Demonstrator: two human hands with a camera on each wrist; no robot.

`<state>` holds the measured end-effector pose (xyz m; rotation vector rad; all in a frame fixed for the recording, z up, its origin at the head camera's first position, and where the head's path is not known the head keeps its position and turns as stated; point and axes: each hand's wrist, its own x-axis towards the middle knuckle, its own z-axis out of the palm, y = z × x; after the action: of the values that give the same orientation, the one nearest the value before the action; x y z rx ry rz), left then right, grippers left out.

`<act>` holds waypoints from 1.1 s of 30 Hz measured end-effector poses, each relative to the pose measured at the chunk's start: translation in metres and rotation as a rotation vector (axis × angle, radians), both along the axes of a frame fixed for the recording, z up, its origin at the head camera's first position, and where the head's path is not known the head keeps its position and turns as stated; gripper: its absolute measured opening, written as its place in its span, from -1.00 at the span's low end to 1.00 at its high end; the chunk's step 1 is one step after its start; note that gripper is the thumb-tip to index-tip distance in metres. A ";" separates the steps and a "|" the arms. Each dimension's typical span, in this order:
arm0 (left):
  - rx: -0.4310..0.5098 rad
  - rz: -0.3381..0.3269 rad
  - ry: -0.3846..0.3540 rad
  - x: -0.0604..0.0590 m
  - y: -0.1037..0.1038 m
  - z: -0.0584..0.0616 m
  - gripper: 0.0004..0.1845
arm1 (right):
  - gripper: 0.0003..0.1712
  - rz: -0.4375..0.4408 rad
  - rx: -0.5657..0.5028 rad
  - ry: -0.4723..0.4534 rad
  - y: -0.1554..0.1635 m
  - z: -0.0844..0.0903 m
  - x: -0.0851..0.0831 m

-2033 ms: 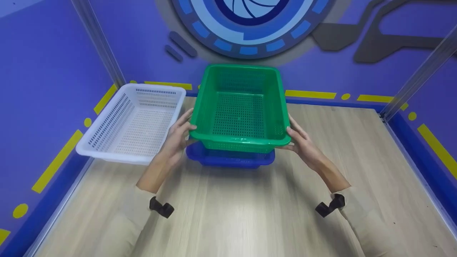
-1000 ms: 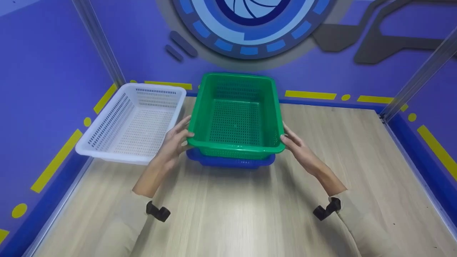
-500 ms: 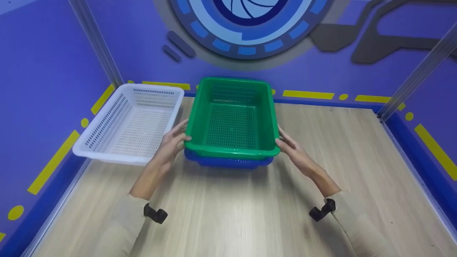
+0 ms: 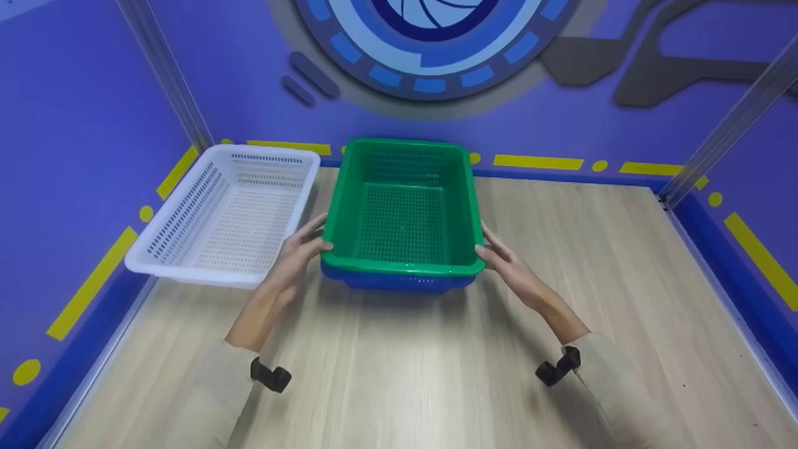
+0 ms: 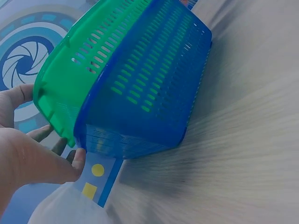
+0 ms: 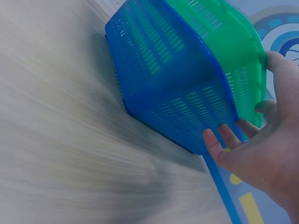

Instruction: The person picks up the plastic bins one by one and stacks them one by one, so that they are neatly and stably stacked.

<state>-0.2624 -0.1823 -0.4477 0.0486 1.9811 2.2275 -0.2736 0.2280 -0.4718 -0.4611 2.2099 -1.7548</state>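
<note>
A green perforated basket (image 4: 402, 224) sits nested inside a blue basket (image 4: 393, 282) on the wooden table, with only the blue rim and near wall showing under it. My left hand (image 4: 299, 252) holds the green basket's left rim, thumb on top and fingers below. My right hand (image 4: 505, 262) holds the right rim in the same way. In the left wrist view the left hand (image 5: 28, 158) is beside the green basket (image 5: 70, 79) and the blue basket (image 5: 149, 93). In the right wrist view the right hand (image 6: 261, 158) has its fingers against the blue basket (image 6: 163, 79) below the green basket (image 6: 229, 42).
An empty white perforated basket (image 4: 187, 274) stands just left of the stack, close to my left hand. The wooden table (image 4: 405, 362) is bounded by purple walls at the back and on both sides.
The green basket has come down from a tilted, raised position and now sits level and fully inside the blue one. Both hands lowered with it.
</note>
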 end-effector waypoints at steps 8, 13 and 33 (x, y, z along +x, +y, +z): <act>0.081 -0.018 -0.010 -0.002 -0.001 -0.011 -0.28 | -0.25 -0.030 0.064 -0.033 -0.002 -0.004 0.000; 0.103 -0.034 -0.028 -0.001 -0.001 -0.015 -0.25 | -0.21 -0.011 0.052 -0.041 -0.003 -0.008 -0.001; 0.135 -0.051 -0.103 -0.003 -0.003 -0.029 -0.30 | -0.22 0.036 0.049 -0.022 -0.005 -0.020 -0.003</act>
<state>-0.2650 -0.1855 -0.4763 0.0008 1.7561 2.2794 -0.2762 0.2232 -0.4921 -0.4657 2.2106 -1.6756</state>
